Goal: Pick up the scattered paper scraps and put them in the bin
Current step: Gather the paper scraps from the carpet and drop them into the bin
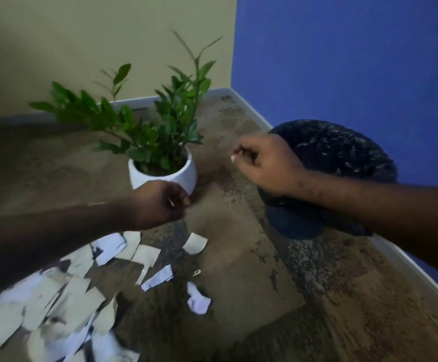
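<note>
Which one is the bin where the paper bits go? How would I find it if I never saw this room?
Look for the bright blue wall on the right and follow it down to the carpet. The bin stands there against the skirting board, just behind the right hand. It is round, dark and lined with a crinkly black bag, unlike the smooth white plant pot with green leaves beside it.

Potted plant point(161, 163) stands left of the bin point(343, 163); paper scraps point(82, 283) lie before the plant.
</note>
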{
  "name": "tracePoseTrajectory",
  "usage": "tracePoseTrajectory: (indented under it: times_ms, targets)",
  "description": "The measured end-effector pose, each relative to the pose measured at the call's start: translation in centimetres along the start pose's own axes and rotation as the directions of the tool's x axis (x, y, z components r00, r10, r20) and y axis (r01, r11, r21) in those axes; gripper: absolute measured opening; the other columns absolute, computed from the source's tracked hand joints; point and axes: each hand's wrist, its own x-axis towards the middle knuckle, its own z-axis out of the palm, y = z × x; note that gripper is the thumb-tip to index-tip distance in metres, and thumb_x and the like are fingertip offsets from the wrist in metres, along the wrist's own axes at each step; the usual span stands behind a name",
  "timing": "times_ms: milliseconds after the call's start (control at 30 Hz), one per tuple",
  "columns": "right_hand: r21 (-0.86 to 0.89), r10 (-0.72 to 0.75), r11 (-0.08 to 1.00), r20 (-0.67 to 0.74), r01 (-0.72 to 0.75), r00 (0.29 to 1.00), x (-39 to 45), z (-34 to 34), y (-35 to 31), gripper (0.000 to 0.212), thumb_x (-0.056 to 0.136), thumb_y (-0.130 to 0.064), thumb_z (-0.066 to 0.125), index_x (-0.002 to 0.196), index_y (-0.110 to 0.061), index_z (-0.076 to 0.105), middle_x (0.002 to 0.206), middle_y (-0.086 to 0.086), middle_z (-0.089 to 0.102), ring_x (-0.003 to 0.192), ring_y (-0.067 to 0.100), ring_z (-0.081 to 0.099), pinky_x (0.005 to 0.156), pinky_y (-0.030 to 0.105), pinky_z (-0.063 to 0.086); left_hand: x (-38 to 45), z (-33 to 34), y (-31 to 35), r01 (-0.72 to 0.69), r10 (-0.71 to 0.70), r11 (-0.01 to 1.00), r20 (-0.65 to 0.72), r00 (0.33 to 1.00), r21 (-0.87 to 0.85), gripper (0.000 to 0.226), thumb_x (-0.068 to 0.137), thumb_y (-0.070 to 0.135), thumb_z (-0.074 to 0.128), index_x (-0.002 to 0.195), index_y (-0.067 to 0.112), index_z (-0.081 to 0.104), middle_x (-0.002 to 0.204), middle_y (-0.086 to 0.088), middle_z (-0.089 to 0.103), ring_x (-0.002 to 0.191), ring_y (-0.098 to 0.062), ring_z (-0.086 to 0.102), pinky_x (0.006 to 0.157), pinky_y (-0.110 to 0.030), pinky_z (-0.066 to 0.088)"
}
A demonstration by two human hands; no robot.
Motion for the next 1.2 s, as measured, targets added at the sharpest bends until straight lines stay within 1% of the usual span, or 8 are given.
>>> tracePoseTrajectory:
  times_ms: [100,200,367,467,600,867,1000,1200]
  targets:
    - [-0.124,-0.110,0.982,0.257,0.146,0.960,-1.5,2.4,-1.3,0.014,0.087,-0.022,0.060,0.091,-0.015,0.071,0.077,-0.003,0.067,0.066,0.014,0.059,0.063,0.033,0.051,-3.1,1.8,-4.1,0.057,-0.069,0.991,0.104,0.992,0.122,0.018,0.075,0.012,0.073,0.087,0.025,0.071,0.087,0.007,0.073,0.069,0.001,0.061,0.065,-0.010,0.045]
    - [-0.164,-0.081,0.971,0.454,0.173,0.887,-3.6,5.4,-1.7,0.016,0.087,-0.022,0.059,0.096,-0.017,0.072,0.084,0.000,0.070,0.077,0.021,0.064,0.072,0.038,0.051,-5.9,3.1,-7.1,0.061,-0.166,0.953,0.344,0.924,0.298,0.041,0.076,0.024,0.076,0.115,0.022,0.066,0.113,0.002,0.067,0.085,-0.006,0.059,0.066,-0.005,0.041]
    - [-0.208,0.059,0.968,0.729,0.139,0.682,-6.7,9.3,-2.1,0.034,0.085,-0.025,0.061,0.119,-0.022,0.063,0.105,0.001,0.066,0.098,0.021,0.061,0.085,0.031,0.045,-9.5,4.9,-10.5,-0.133,-0.172,0.895,0.605,0.777,0.425,0.087,0.068,0.050,0.081,0.142,0.034,0.039,0.148,-0.003,0.033,0.138,-0.025,0.034,0.111,-0.036,0.036]
    - [-0.121,0.028,0.982,0.852,0.143,0.523,-8.6,11.0,-2.8,0.049,0.080,-0.024,0.065,0.128,-0.019,0.056,0.122,0.004,0.059,0.112,0.021,0.056,0.096,0.032,0.043,-11.6,6.5,-11.9,-0.151,-0.166,0.912,0.680,0.714,0.381,0.107,0.057,0.061,0.081,0.145,0.048,0.022,0.155,0.003,0.014,0.145,-0.032,0.013,0.114,-0.053,0.031]
    - [-0.017,-0.076,0.975,0.910,0.220,0.407,-10.7,13.0,-3.8,0.055,0.077,-0.021,0.069,0.129,-0.013,0.053,0.124,0.009,0.055,0.117,0.024,0.051,0.098,0.032,0.040,-14.3,9.2,-13.3,-0.253,-0.101,0.892,0.712,0.695,0.373,0.122,0.045,0.075,0.078,0.143,0.058,0.007,0.161,0.010,-0.011,0.145,-0.037,-0.021,0.106,-0.070,0.028]
    - [0.139,-0.250,0.903,0.940,0.407,0.234,-13.6,16.2,-4.8,0.045,0.085,-0.023,0.060,0.129,-0.016,0.053,0.119,0.011,0.051,0.109,0.029,0.050,0.087,0.038,0.044,-17.6,12.3,-15.2,-0.495,0.113,0.746,0.648,0.753,0.445,0.095,0.060,0.077,0.065,0.139,0.054,0.017,0.157,0.000,0.003,0.145,-0.037,0.004,0.106,-0.067,0.024]
    - [0.187,-0.271,0.872,0.954,0.452,0.127,-15.6,17.7,-4.6,0.046,0.087,-0.037,0.063,0.128,-0.017,0.054,0.116,0.010,0.053,0.106,0.027,0.050,0.089,0.043,0.040,-17.3,12.8,-15.0,-0.509,0.148,0.759,0.654,0.742,0.405,0.081,0.068,0.063,0.069,0.136,0.049,0.028,0.150,-0.003,0.017,0.139,-0.033,0.017,0.102,-0.057,0.033]
    - [0.249,-0.352,0.764,0.934,0.595,0.060,-18.2,19.4,-4.0,0.041,0.081,-0.023,0.068,0.118,-0.010,0.059,0.113,0.014,0.054,0.104,0.032,0.054,0.079,0.039,0.045,-17.0,13.4,-14.5,-0.530,0.175,0.787,0.709,0.683,0.317,0.056,0.073,0.046,0.072,0.121,0.034,0.044,0.128,-0.004,0.034,0.122,-0.026,0.033,0.090,-0.043,0.047]
